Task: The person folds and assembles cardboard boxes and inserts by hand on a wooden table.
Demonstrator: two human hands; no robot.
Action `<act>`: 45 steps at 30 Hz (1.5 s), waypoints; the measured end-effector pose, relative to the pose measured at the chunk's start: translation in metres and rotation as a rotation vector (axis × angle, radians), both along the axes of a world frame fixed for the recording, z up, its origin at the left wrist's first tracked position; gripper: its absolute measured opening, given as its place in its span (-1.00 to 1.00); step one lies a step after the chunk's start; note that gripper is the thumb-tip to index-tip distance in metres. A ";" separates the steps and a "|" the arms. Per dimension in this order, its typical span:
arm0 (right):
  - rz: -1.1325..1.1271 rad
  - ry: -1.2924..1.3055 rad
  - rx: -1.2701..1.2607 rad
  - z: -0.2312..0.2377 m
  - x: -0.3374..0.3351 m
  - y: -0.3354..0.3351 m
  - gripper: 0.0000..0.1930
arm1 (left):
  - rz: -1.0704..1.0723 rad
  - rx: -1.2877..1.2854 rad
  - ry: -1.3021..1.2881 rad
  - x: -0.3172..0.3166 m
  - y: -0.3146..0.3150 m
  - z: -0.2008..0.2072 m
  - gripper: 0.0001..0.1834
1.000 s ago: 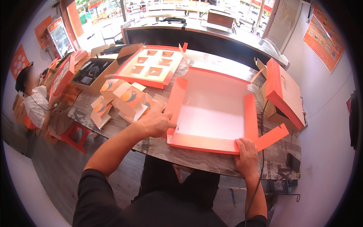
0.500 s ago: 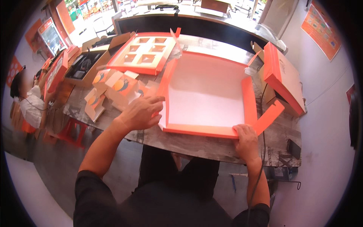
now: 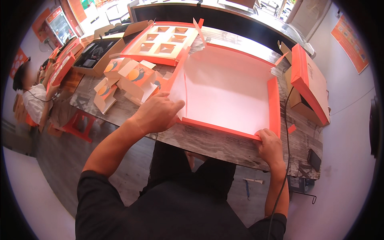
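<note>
Across the middle stretches a grey, wood-patterned desk point(image 3: 224, 146), with a pale wall point(image 3: 344, 124) to its right. Biggest on it is an open orange box point(image 3: 228, 92), white inside and bare, lying near the front edge. Behind and left of it, an orange divided box point(image 3: 152, 61) shows six square openings. Further left, a brown carton point(image 3: 109, 59) holds black things point(image 3: 94, 54) too jumbled to name. At the right, an orange-sided box point(image 3: 316, 80) leans, tilted, on another brown carton point(image 3: 300, 100), whose contents are hidden. Small folded cartons point(image 3: 135, 75) crowd the open box's left side.

Bare desk shows as a strip along the front edge and a narrow gap on the right, where a black cable point(image 3: 286, 152) runs down past the right forearm. The right hand point(image 3: 270, 146) grasps the front wall at the near right corner. The left hand point(image 3: 158, 112) is half curled against the left wall by the near left corner; whether it pinches cannot be told. Near the desk's right end lies a dark, phone-like slab point(image 3: 314, 160).
</note>
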State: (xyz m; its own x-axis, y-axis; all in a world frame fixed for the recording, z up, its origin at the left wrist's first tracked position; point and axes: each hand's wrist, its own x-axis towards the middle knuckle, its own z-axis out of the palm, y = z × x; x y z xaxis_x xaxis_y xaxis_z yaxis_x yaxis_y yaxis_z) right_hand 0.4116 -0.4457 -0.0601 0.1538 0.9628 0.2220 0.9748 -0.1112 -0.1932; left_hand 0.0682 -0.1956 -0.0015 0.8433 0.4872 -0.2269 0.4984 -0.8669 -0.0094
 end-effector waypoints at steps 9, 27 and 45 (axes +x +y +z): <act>0.050 0.023 0.004 -0.003 0.007 0.004 -0.80 | -0.225 0.084 -0.419 -0.009 -0.013 -0.031 -0.33; 0.032 -0.006 0.134 -0.005 0.001 0.002 -0.41 | -0.177 -0.080 -0.542 0.010 -0.024 -0.063 -0.59; -0.016 0.059 0.304 -0.013 0.004 0.000 -0.29 | -0.176 -0.186 -0.528 0.014 -0.024 -0.059 -0.32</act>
